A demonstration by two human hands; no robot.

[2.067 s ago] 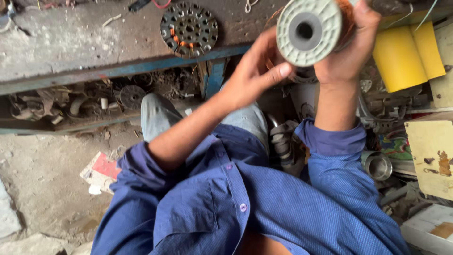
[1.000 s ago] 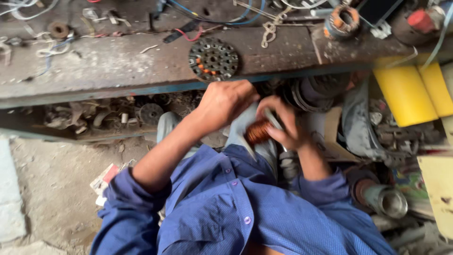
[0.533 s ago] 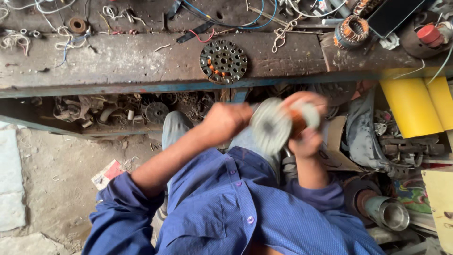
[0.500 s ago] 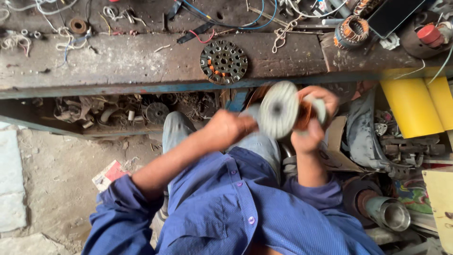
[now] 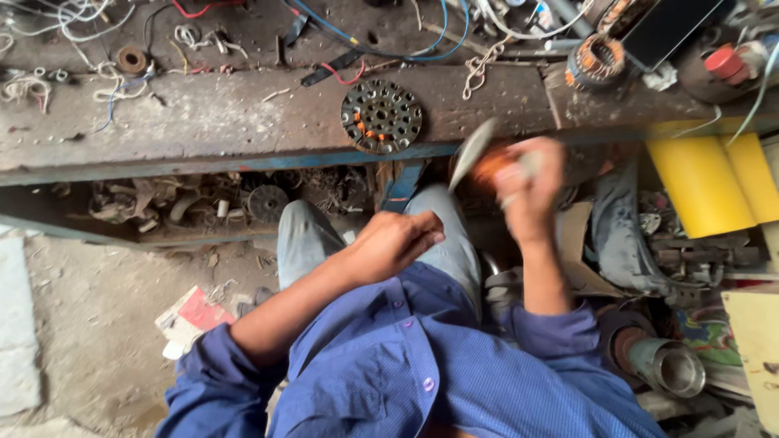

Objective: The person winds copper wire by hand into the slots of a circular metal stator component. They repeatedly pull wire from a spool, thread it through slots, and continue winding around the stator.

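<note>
Right grip: my right hand (image 5: pixel 529 188) is wrapped round one spool (image 5: pixel 485 158) of copper wire, raised just below the table (image 5: pixel 203 122) edge, blurred.
Left grip: my left hand (image 5: pixel 395 243) is loosely curled, holding nothing, over my knee.
Progress: spool in hand, not set down.
Count: one spool, one round holed disc (image 5: pixel 381 116) on the table.

light: soft daylight, even, no hard shadows
dim: shelf (image 5: pixel 203 207) under bench (image 5: pixel 243 122)
glare: mild on yellow roll (image 5: pixel 702 191), metal can (image 5: pixel 673 369)
blur: right hand (image 5: pixel 527 191) and spool (image 5: pixel 479 154) motion-smeared
focus: bench, shirt (image 5: pixel 422 365) sharp
</note>
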